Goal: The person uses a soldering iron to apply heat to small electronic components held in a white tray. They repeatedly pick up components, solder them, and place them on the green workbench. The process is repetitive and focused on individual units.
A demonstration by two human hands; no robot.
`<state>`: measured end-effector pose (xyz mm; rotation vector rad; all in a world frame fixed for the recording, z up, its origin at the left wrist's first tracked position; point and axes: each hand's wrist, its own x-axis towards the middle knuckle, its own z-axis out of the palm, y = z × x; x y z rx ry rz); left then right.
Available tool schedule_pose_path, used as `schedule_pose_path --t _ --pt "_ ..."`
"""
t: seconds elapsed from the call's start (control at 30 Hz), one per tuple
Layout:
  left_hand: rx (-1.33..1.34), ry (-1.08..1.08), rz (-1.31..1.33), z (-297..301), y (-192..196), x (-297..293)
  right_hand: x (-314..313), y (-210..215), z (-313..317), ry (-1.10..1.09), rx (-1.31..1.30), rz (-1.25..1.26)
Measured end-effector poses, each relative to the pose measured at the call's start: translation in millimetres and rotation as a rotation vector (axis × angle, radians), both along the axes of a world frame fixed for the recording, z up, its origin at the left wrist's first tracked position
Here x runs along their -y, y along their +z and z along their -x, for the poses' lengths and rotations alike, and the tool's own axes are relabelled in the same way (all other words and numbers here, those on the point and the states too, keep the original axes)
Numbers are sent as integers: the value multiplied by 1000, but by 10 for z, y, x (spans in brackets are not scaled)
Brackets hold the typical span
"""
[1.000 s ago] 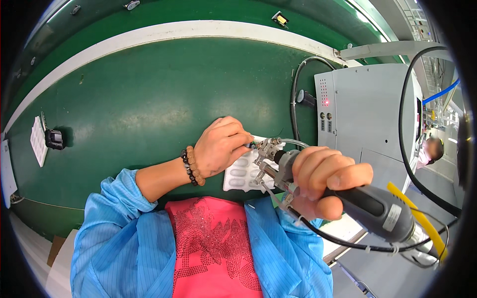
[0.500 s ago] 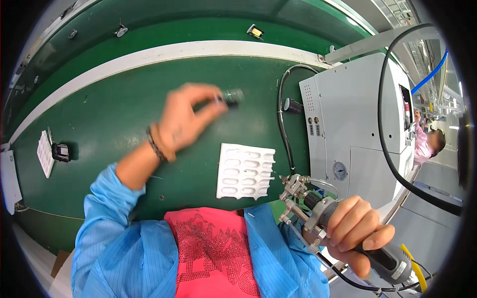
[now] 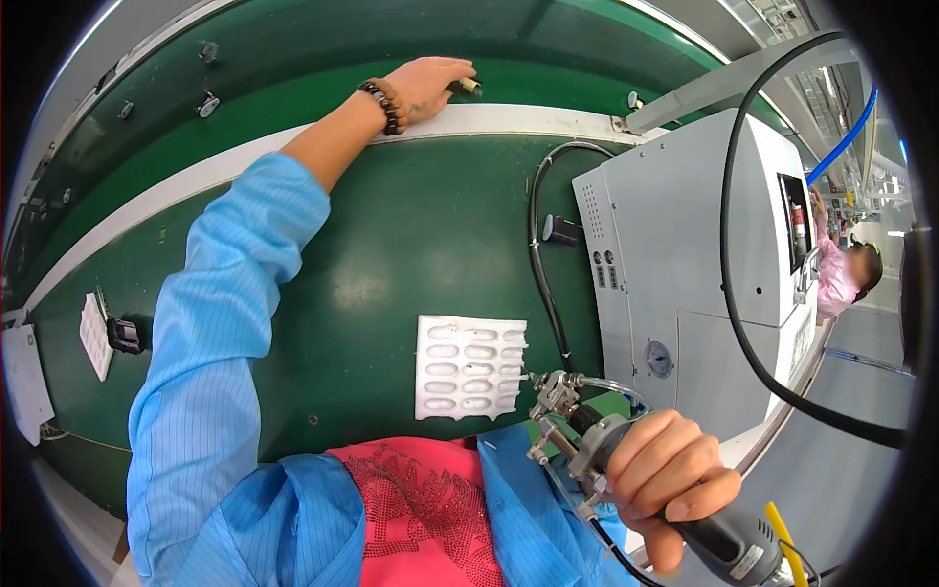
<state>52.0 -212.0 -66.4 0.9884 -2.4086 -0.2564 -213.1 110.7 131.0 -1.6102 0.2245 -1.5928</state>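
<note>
My left hand (image 3: 427, 85) reaches far forward across the green bench, over the white strip (image 3: 245, 161). Its fingers close on a small dark cylindrical part (image 3: 466, 86). A dark bead bracelet (image 3: 381, 105) sits on that wrist. My right hand (image 3: 665, 474) grips a grey hand-held power tool (image 3: 626, 460) low at the right. The tool's metal tip (image 3: 551, 391) points up-left, just beside the right edge of a white moulded tray (image 3: 469, 367) with rows of oval pockets. The tray lies flat on the green surface near my body.
A grey machine cabinet (image 3: 685, 264) stands at the right, with black cables (image 3: 543, 254) running along its left side. A small white card and black clip (image 3: 103, 336) lie at the far left. Another person in pink (image 3: 841, 274) works beyond the cabinet.
My left hand moved from the tray, carrying the small dark part up and away to the far white strip. My right hand with the tool dropped back toward my body.
</note>
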Motion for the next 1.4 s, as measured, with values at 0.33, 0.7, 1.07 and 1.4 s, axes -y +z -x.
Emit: schedule_pose_path --t 0.33,0.7,1.07,1.4 --pt "-222 59 -192 344 403 -606 21 -45 108 -16 1 12" --pt "-413 15 -347 331 565 -2959 65 -60 -17 51 4 24" --pt "-476 135 -279 448 304 -3184 293 -185 -299 132 -47 -58" --pt "-546 141 -386 413 201 -3195 379 -376 -461 190 -67 -86"
